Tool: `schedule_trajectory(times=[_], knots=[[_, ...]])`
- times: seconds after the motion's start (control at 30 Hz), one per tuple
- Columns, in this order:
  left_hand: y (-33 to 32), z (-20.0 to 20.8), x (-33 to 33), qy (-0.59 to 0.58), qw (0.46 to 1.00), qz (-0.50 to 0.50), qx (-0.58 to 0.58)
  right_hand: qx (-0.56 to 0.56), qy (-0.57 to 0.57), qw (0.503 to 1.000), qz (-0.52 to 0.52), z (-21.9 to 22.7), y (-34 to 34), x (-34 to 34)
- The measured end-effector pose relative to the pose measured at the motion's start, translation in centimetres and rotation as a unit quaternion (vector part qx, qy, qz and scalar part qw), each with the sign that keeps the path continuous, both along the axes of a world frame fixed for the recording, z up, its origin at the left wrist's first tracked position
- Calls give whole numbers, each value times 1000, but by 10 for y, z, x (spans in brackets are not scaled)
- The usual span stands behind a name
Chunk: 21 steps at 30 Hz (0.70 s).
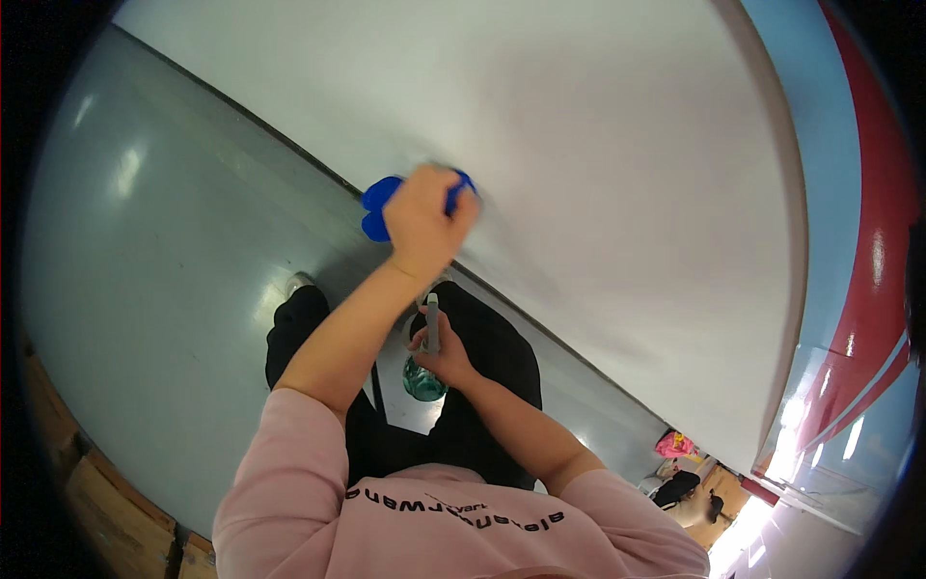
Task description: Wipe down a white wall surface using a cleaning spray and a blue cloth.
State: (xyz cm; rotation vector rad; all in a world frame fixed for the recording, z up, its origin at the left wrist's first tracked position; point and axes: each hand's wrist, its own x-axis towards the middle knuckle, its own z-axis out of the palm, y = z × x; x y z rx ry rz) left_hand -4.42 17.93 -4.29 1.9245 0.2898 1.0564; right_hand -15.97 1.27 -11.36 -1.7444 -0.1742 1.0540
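Note:
My left hand (425,220) is closed around a bright blue cloth (382,207) and presses it on a large white flat surface (617,164), close to its dark near edge. Part of the cloth sticks out to the left of the fist, a smaller part at the knuckles. The hand looks slightly smeared by motion. Lower down, between my knees, my right hand (447,359) grips a spray bottle (425,380) with a see-through teal body and a grey spray head. The bottle's neck is partly hidden by my fingers.
A curved light blue and red glossy panel (863,193) borders the white surface on the right. Grey shiny floor (154,251) spreads to the left. Wooden boxes (121,507) stand at lower left. A pink object (674,444) and dark items lie at lower right.

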Motion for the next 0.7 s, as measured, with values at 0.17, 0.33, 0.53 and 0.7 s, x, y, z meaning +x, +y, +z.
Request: schedule_trajectory(times=[0.17, 0.33, 0.53, 0.7], knots=[[-19, 11, -5, -9, 996, -71, 46, 1, -20, 1000, 0, -4, 0, -2], [16, 25, 1, -22, 999, 41, -12, 23, -18, 1000, -6, -4, -7, -1], [30, 60, 2, -83, 996, 21, -37, -7, 0, 1000, 18, 4, -4, 1], [18, 57, 7, -66, 997, 7, 25, 10, -21, 999, 41, 3, -7, 1]])
